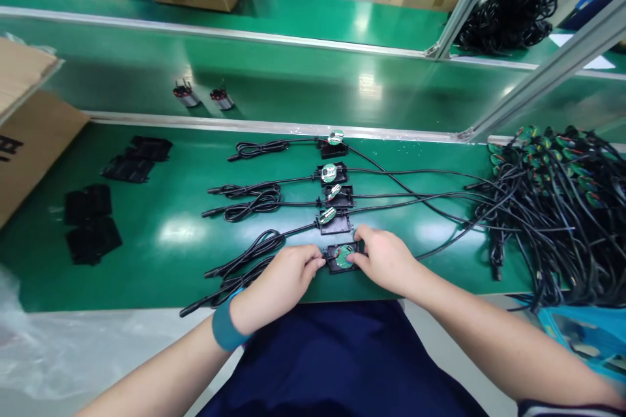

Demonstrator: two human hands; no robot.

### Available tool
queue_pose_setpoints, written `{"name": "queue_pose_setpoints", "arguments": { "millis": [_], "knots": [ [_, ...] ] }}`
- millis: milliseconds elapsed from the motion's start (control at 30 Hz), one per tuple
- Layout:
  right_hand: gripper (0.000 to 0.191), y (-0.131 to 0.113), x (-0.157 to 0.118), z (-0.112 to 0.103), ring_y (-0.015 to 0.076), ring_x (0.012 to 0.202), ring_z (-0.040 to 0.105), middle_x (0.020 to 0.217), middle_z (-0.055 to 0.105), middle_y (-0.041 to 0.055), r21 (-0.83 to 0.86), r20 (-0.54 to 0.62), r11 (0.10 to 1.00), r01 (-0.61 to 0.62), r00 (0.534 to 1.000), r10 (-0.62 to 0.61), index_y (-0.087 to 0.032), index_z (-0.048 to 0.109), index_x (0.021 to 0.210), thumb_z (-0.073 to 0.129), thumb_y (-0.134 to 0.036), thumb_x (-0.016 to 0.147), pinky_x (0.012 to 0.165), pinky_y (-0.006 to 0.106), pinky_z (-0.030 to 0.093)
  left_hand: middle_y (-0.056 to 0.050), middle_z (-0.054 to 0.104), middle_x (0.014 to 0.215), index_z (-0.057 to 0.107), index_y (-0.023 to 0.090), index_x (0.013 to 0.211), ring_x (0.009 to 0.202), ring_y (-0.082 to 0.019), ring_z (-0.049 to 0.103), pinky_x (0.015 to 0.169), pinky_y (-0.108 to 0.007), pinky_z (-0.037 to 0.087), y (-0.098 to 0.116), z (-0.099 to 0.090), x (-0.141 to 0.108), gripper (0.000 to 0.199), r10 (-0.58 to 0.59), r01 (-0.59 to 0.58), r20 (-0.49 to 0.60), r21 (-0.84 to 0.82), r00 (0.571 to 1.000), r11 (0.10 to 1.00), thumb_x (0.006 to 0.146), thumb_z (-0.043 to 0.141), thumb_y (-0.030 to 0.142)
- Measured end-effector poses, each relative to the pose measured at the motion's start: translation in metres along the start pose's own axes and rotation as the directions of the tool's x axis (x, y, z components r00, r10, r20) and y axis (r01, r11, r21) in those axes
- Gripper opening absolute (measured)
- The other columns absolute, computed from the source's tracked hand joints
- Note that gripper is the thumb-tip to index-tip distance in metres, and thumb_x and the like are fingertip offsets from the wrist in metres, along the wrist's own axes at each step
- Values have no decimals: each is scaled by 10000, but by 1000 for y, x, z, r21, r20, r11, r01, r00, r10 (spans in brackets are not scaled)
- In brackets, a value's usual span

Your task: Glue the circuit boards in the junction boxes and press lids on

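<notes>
Near the bench's front edge lies a small open black plastic case with a round green circuit board inside. At its left end, my left hand pinches the black cable where it meets the case. My right hand grips the case's right end, thumb on the board's edge and index finger by the upper corner. Beyond them, several similar cases, such as the nearest open case, form a column, each with a board in or on it and cables leading out both sides.
A tangled heap of cables with green boards covers the bench's right end. Black plastic covers lie at left, beside a cardboard box. Two motor-like metal parts stand behind the rail. A metal post rises at right.
</notes>
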State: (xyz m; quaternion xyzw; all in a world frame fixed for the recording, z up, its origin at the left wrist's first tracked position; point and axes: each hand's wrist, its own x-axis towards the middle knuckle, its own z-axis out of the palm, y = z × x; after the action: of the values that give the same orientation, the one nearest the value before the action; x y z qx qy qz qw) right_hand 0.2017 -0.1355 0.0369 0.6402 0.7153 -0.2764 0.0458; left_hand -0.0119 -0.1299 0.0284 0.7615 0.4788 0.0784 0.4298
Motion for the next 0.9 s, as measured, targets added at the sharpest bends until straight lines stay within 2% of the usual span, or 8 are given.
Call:
{"name": "queue_pose_setpoints", "arguments": {
  "millis": [200, 367, 600, 800, 900],
  "knots": [
    [290, -1, -3, 6, 253, 896, 671, 977, 703, 80, -13, -13, 1000, -15, 1000, 15, -192, 596, 1038, 702, -407, 873, 691, 314, 391, -20, 650, 790, 630, 178, 879, 703, -147, 578, 688, -262, 423, -3, 8, 2, 198, 147, -143, -73, 58, 986, 988, 957, 449, 162],
    [281, -3, -2, 8, 258, 895, 668, 967, 704, 83, -20, -8, 1000, 8, 1000, -8, -186, 609, 1025, 725, -379, 858, 680, 316, 388, -21, 596, 742, 591, 176, 794, 673, -148, 528, 666, -272, 406, -6, 15, 3, 258, 203, -191, -70, 144, 977, 971, 978, 414, 146],
    [272, -1, -2, 6, 252, 892, 665, 966, 709, 91, -5, -1, 1000, 18, 1000, -18, -170, 611, 1022, 723, -361, 862, 687, 310, 388, -27, 566, 730, 546, 180, 770, 685, -159, 528, 677, -292, 395, -3, 17, 1, 280, 138, -127, -46, 189, 989, 974, 988, 372, 161],
    [273, -2, -2, 6, 258, 908, 664, 972, 705, 98, -6, 6, 1000, 22, 1000, -22, -164, 610, 1033, 714, -355, 868, 707, 316, 400, 10, 546, 686, 543, 185, 779, 623, -132, 467, 628, -268, 371, 2, 15, -1, 233, 73, -73, -5, 19, 997, 997, 964, 407, 220],
    [277, -1, -2, 6, 260, 903, 664, 969, 705, 101, -8, -2, 1000, 26, 1000, -26, -163, 608, 1036, 717, -352, 866, 708, 316, 402, 28, 513, 658, 542, 186, 765, 604, -124, 436, 583, -253, 353, 6, 11, 2, 266, 1, 5, 58, -102, 998, 995, 961, 419, 317]
  ]
}}
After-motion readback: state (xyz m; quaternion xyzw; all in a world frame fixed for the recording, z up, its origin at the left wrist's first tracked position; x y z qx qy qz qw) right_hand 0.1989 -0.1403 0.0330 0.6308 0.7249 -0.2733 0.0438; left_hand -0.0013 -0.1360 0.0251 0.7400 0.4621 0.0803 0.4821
